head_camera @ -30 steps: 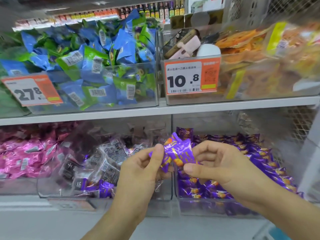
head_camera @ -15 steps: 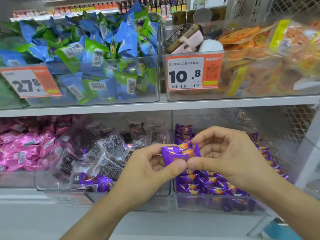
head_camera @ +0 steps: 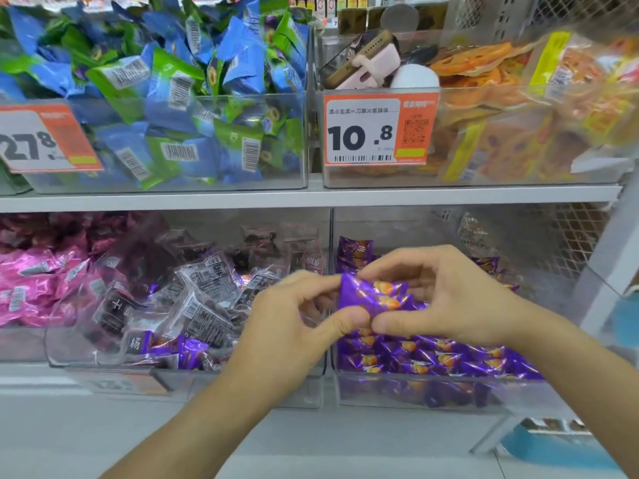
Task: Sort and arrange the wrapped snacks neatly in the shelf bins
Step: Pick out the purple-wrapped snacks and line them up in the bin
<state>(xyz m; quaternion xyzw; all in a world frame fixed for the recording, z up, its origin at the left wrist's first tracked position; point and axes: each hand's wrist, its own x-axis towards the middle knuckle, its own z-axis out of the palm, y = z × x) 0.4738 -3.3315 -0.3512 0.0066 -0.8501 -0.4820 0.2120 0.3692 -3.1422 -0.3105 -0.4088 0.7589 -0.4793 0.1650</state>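
Since a second ago I am seeing both hands lowering the purple snack [head_camera: 375,297], left hand [head_camera: 297,326] and right hand [head_camera: 446,299] pinching its ends, long axis crosswise. It is hanging just above the purple-snack bin [head_camera: 415,385], right hand nearer. Nothing is standing between; the mixed bin [head_camera: 193,378] is sitting just left.

Open-topped purple-snack bin [head_camera: 432,392], seemingly unobstructed
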